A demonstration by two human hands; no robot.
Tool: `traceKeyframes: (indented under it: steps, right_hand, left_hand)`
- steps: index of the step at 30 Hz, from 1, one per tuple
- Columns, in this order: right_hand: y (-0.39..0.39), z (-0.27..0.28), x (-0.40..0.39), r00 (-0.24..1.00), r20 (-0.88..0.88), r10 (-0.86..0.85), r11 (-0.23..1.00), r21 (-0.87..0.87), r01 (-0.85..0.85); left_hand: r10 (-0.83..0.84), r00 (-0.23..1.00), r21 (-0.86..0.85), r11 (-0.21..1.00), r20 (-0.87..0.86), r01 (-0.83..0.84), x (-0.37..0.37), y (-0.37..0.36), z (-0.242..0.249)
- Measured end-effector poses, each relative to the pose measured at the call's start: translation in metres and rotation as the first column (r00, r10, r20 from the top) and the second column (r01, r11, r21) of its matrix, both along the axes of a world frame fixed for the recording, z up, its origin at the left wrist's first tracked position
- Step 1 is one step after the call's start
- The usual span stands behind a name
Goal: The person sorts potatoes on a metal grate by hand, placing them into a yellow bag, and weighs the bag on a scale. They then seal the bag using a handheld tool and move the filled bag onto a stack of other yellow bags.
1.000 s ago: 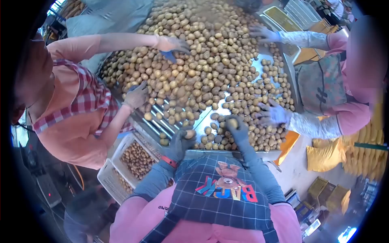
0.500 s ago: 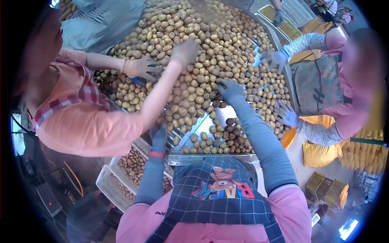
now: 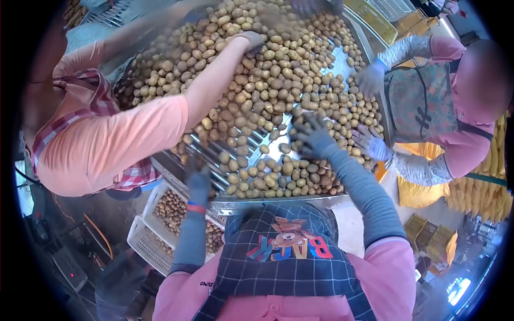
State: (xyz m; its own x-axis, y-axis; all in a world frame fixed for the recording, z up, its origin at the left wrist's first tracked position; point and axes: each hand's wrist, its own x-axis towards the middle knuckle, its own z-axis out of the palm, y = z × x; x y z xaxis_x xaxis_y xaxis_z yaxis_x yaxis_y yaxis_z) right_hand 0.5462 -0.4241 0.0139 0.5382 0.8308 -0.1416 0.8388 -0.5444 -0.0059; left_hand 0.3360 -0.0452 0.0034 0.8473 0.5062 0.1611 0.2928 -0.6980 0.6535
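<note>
A large heap of small potatoes (image 3: 278, 80) covers a metal sorting table (image 3: 289, 203). My right hand (image 3: 317, 140), in a dark grey glove, reaches over the middle with its fingers spread among the potatoes. Just left of it a bare patch of the table's surface shows. My left hand (image 3: 198, 179), gloved and smeared by motion, is at the near left side beside the metal bars (image 3: 214, 167); its fingers cannot be made out. A looser group of potatoes (image 3: 267, 181) lies along the near edge between my hands.
At left, a co-worker's arm (image 3: 214, 96) stretches across the heap. Another co-worker's gloved hands (image 3: 370, 79) work at the right edge. White crates (image 3: 147, 243) with small potatoes stand below left. Yellow sacks (image 3: 423, 190) and crates (image 3: 428, 235) are at right.
My right hand has moved slightly nearer and its fingers have spread. My left hand has shifted left and nearer. More bars show, and the left co-worker's farther arm has swung away.
</note>
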Motion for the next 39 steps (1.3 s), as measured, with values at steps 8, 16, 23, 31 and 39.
traceKeyframes:
  steps: [8, 16, 23, 31, 39]
  right_hand:
    - [0.071, 0.034, 0.061, 0.784, -0.191, -0.591, 0.727, 0.295, 0.62]
    - [0.006, -0.015, -0.027, 0.922, -0.262, -0.284, 0.953, 0.031, 0.303]
    - [0.066, 0.053, -0.047, 0.9, -0.225, -0.373, 0.849, 0.308, 0.429]
    - [0.02, 0.004, -0.077, 0.939, -0.318, 0.133, 0.952, 0.305, -0.032]
    - [0.057, 0.018, -0.011, 0.804, -0.388, -0.451, 0.703, 0.4, 0.588]
  left_hand:
    - [-0.352, 0.927, 0.065, 0.93, -0.126, 0.362, 0.053, -0.037, -0.013]
    - [0.232, 0.965, -0.988, 0.061, -0.125, -0.143, -0.024, -0.036, 0.051]
    - [0.187, 0.968, -0.964, 0.173, -0.168, -0.2, -0.066, -0.012, 0.039]
    - [-0.618, 0.743, -0.512, 0.739, -0.256, 0.438, -0.026, -0.116, 0.046]
    - [0.175, 0.978, -0.15, 0.976, 0.112, -0.158, 0.051, 0.031, 0.018]
